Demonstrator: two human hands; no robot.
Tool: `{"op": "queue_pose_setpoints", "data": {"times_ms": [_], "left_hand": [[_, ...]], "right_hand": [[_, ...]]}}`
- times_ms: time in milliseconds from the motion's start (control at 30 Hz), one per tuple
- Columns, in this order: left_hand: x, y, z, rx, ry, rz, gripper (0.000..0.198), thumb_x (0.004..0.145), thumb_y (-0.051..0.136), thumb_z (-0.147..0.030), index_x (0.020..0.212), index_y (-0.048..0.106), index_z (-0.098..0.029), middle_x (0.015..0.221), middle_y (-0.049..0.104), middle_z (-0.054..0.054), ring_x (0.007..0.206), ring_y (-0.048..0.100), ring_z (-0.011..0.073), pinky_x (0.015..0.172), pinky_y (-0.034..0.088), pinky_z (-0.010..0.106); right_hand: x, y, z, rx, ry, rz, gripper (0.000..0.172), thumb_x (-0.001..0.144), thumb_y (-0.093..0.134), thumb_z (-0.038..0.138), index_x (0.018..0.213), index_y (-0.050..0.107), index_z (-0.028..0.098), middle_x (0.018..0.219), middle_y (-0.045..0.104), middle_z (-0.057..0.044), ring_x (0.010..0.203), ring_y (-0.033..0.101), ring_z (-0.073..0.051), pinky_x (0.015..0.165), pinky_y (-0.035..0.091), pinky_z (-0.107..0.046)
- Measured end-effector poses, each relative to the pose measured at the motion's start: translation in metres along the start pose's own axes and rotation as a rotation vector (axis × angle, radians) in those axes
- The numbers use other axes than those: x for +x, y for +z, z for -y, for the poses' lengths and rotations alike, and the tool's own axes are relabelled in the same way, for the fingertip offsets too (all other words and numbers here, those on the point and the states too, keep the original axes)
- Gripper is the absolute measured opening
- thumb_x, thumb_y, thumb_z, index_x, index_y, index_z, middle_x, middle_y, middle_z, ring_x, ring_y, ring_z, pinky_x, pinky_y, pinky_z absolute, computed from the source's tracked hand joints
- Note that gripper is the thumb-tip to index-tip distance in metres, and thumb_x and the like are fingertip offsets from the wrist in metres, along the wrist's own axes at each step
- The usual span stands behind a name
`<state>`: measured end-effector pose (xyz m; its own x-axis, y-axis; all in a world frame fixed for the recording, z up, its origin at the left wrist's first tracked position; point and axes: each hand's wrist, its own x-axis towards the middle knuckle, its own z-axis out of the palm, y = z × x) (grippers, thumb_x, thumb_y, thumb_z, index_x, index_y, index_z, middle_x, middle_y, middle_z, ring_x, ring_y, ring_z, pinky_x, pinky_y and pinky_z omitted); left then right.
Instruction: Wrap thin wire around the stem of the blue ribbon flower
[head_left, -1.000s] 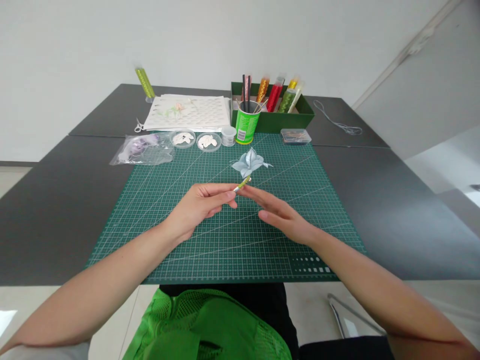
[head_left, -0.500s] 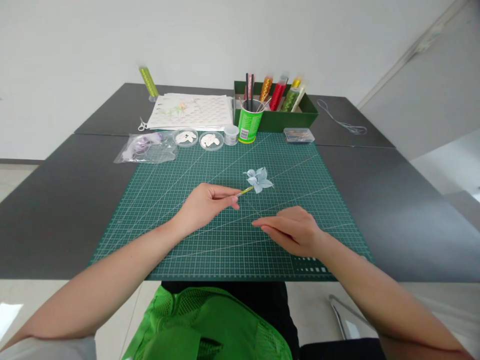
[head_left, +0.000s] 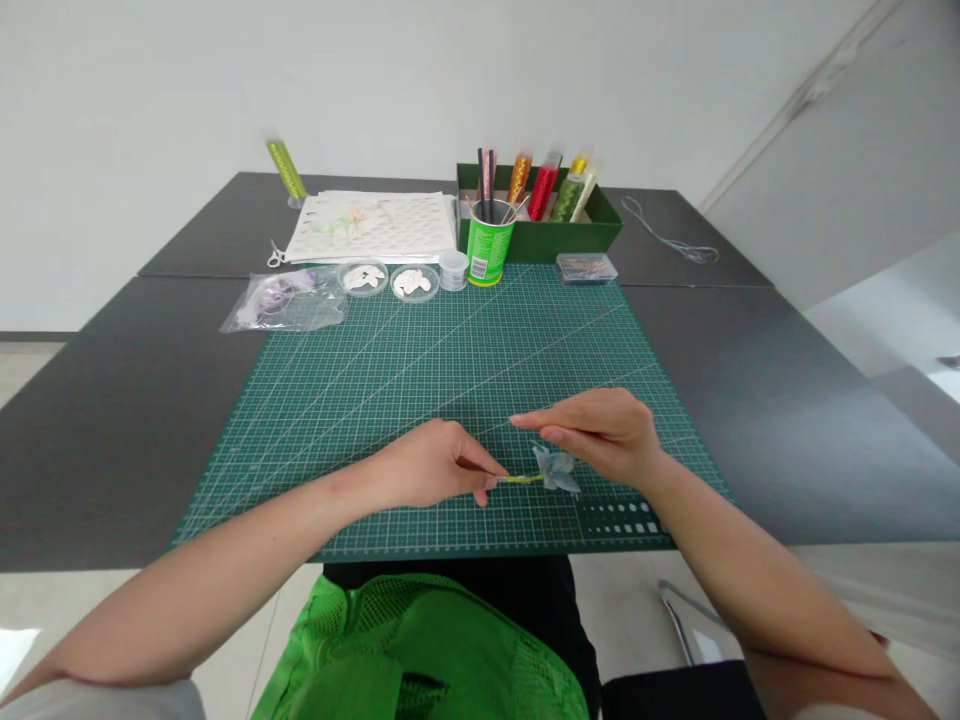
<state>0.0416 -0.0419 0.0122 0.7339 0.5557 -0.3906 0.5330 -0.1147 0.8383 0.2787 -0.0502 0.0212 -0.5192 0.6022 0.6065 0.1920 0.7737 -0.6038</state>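
I had just brought the pale blue artificial flower (head_left: 556, 470) down toward the near edge of the green cutting mat (head_left: 390, 375); half a second earlier it stood farther up, its bloom angled away from me. Now its yellow-green stem (head_left: 525, 479) lay nearly level, bloom to the right, and to my judgement that put the stem within easy reach of both hands for the close work on it.

The fingers of my left hand (head_left: 431, 465) were clamped together on the stem's end, thumb against forefinger, leaving the length nearest the bloom bare. My right hand (head_left: 611, 430) hovered just beyond and above the flower, forefinger stretched out to the left, thumb tip close beneath it. Whether those two fingers met, or pinched something as fine as a thread, I could not tell; the petals sat just beside my thumb, and I could not make out any contact. Beyond, the green can (head_left: 489, 252) and two shallow dishes (head_left: 415, 284) of white pieces stood at the mat's far edge, well apart from my hands
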Motion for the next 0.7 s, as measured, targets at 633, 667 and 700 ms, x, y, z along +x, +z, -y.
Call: {"op": "queue_pose_setpoints", "data": {"times_ms": [633,667,700], "left_hand": [[-0.024,-0.018,-0.018,-0.019,0.221,-0.244,0.019,0.091,0.065,-0.028,0.098,0.082,-0.022,0.074,0.077,-0.002,0.045,0.045,0.0062,0.042,0.027,0.02],[-0.024,-0.019,-0.018,-0.037,0.222,-0.291,0.019,0.091,0.065,-0.028,0.098,0.082,-0.021,0.076,0.078,-0.002,0.046,0.048,0.0067,0.043,0.028,0.02],[-0.024,-0.02,-0.017,-0.056,0.225,-0.341,0.02,0.091,0.065,-0.028,0.099,0.081,-0.021,0.077,0.079,-0.001,0.048,0.051,0.0074,0.044,0.029,0.02]], "right_hand": [[-0.008,0.009,-0.046,-0.003,0.571,0.042,0.032,0.095,0.063,0.042,0.107,0.082,0.019,0.086,0.08,-0.005,0.063,0.069,-0.016,0.055,0.051,-0.025],[-0.01,0.011,-0.049,0.008,0.58,0.045,0.031,0.095,0.064,0.043,0.105,0.082,0.02,0.092,0.081,-0.006,0.072,0.072,-0.018,0.06,0.054,-0.027],[-0.011,0.011,-0.052,0.004,0.582,0.042,0.031,0.094,0.065,0.044,0.103,0.083,0.021,0.094,0.081,-0.005,0.078,0.074,-0.02,0.064,0.055,-0.028]]}}
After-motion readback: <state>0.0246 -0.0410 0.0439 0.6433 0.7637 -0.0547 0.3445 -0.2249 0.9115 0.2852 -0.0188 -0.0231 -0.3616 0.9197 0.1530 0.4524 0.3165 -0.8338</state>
